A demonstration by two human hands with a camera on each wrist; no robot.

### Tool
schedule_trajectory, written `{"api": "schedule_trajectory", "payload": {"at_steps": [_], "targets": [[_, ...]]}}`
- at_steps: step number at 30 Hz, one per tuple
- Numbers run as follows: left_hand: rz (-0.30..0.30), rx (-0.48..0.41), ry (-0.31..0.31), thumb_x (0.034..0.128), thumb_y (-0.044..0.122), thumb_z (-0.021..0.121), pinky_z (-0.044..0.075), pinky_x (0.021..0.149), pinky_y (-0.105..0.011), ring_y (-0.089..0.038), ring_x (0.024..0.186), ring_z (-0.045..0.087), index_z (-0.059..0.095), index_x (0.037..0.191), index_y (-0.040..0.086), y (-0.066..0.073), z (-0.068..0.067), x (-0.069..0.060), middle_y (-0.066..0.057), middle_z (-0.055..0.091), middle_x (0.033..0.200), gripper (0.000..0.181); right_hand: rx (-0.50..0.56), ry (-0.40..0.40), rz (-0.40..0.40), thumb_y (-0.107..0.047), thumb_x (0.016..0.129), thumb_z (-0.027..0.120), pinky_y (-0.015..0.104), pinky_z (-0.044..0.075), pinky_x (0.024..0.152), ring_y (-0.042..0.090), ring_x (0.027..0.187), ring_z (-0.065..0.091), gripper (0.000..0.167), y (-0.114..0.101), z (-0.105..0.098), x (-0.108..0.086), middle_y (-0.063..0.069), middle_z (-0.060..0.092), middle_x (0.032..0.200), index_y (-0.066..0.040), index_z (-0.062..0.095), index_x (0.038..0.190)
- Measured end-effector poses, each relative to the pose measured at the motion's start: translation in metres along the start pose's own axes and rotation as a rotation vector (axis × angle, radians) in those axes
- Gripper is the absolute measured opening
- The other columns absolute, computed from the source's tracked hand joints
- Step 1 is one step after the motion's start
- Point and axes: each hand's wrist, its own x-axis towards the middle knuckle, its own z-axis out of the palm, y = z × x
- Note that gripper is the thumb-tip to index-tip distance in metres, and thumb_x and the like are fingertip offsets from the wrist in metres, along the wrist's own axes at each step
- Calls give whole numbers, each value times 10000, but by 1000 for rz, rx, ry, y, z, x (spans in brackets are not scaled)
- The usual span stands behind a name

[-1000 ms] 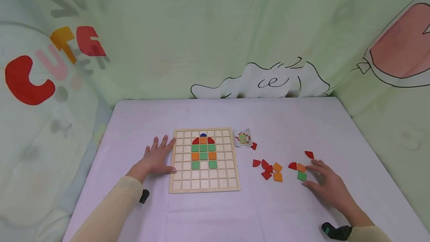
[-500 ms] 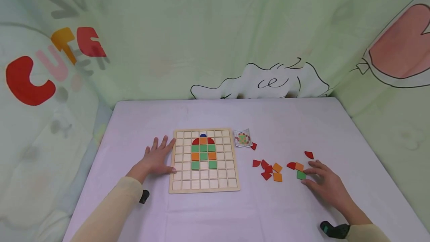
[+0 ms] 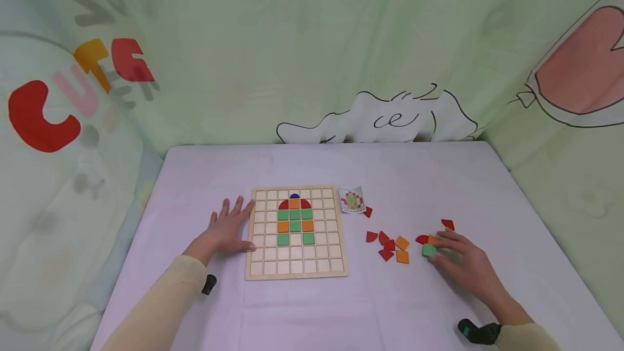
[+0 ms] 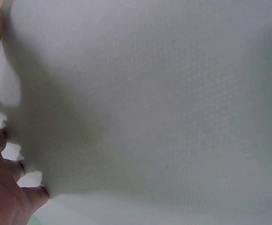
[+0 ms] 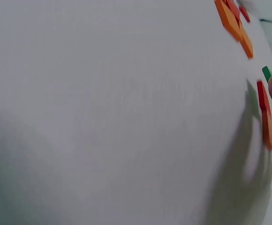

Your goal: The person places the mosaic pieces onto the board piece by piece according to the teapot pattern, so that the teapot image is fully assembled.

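My left hand (image 3: 226, 230) lies with spread fingers at the left edge of the wooden grid board (image 3: 297, 274), its thumb on the frame. Green, orange, red and blue tiles form a pattern in the board's upper and middle cells. To the right, my right hand (image 3: 463, 261) pinches a green square tile (image 3: 429, 250) between thumb and fingers. In the right wrist view this green tile (image 5: 267, 73) stands off the cloth at the thumb tip. Just behind it lie a red quarter-round tile (image 3: 422, 239) and an orange square tile (image 3: 432, 239), the latter partly covered by fingers.
A small printed card (image 3: 352, 200) lies at the board's right side, with a red tile (image 3: 368, 212) by its corner. Several red tiles and two orange squares (image 3: 402, 257) sit between board and right hand. Another red tile (image 3: 447, 224) lies beyond the fingers.
The right hand has moved left and picked the green square tile up from the cloth. Earlier, the red and orange tiles beside it slid slightly left. The left hand stays put.
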Motion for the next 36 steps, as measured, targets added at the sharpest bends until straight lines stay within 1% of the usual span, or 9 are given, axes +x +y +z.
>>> {"api": "schedule_trajectory", "payload": {"at_steps": [2, 4, 6, 10, 12, 14, 22, 29, 36], "targets": [[-3, -1, 2, 815, 382, 851, 19, 1218, -732, -511, 1560, -94, 143, 1650, 112, 1, 0, -1, -214, 1, 1719, 1128, 13, 7, -21, -78, 792, 854, 259, 537, 975, 456, 1270, 532, 339, -9, 1, 3, 230, 633, 1341, -37, 757, 1114], [-3, -2, 3, 809, 386, 856, 19, 1216, -734, -513, 1559, -87, 147, 1650, 113, 1, -1, -1, -215, 9, 1718, 1133, 41, 10, -47, -81, 796, 856, 67, 459, 937, 447, 1288, 538, 319, -20, 4, 6, 214, 643, 1342, -52, 761, 1099], [-2, -3, 5, 806, 387, 858, 19, 1217, -734, -513, 1560, -83, 151, 1649, 115, 1, -1, -1, -214, 13, 1719, 1134, 81, 10, -73, -73, 801, 855, -6, 391, 892, 435, 1299, 544, 295, -31, 8, 9, 200, 651, 1339, -70, 766, 1082], [-3, -5, 1, 815, 375, 851, 8, 1225, -721, -504, 1563, -97, 142, 1650, 115, 0, -1, -1, -210, 1, 1720, 1126, 142, -4, -140, -87, 795, 871, 252, 588, 913, 393, 1268, 590, 284, -54, 21, 17, 163, 667, 1325, -104, 778, 1063], [-1, -8, 1, 817, 368, 850, 8, 1225, -722, -505, 1562, -99, 144, 1649, 110, 0, 0, -1, -213, -1, 1720, 1121, 165, -25, -161, -110, 798, 875, 429, 613, 910, 376, 1241, 612, 278, -66, 28, 21, 145, 668, 1323, -123, 781, 1059], [-2, -12, 0, 817, 369, 850, 3, 1226, -719, -502, 1563, -102, 145, 1650, 116, 0, 0, -1, -209, -2, 1721, 1119, 199, -51, -178, -117, 804, 870, 502, 598, 915, 365, 1229, 627, 275, -77, 34, 25, 136, 668, 1326, -127, 782, 1065], [10, -1, 15, 797, 396, 863, 33, 1212, -740, -518, 1559, -74, 159, 1650, 122, -1, 0, -1, -217, 18, 1718, 1139, 338, -143, -261, -106, 813, 860, 286, 614, 804, 315, 1163, 657, 252, -115, 57, 38, 124, 679, 1315, -153, 771, 1045], [6, 3, 16, 791, 399, 867, 32, 1215, -737, -515, 1560, -77, 154, 1652, 130, -3, 1, 1, -211, 16, 1719, 1149, 356, -208, -316, -144, 837, 846, 464, 582, 976, 340, 1284, 598, 207, -149, 71, 48, 106, 686, 1312, -153, 772, 1031], [-1, 4, 14, 801, 393, 859, 16, 1220, -729, -502, 1564, -92, 145, 1653, 137, -5, 4, 4, -198, 4, 1724, 1141, 323, -286, -341, -188, 868, 822, 443, 580, 987, 319, 1315, 562, 214, -173, 86, 58, 88, 656, 1354, -129, 773, 1067]]}}
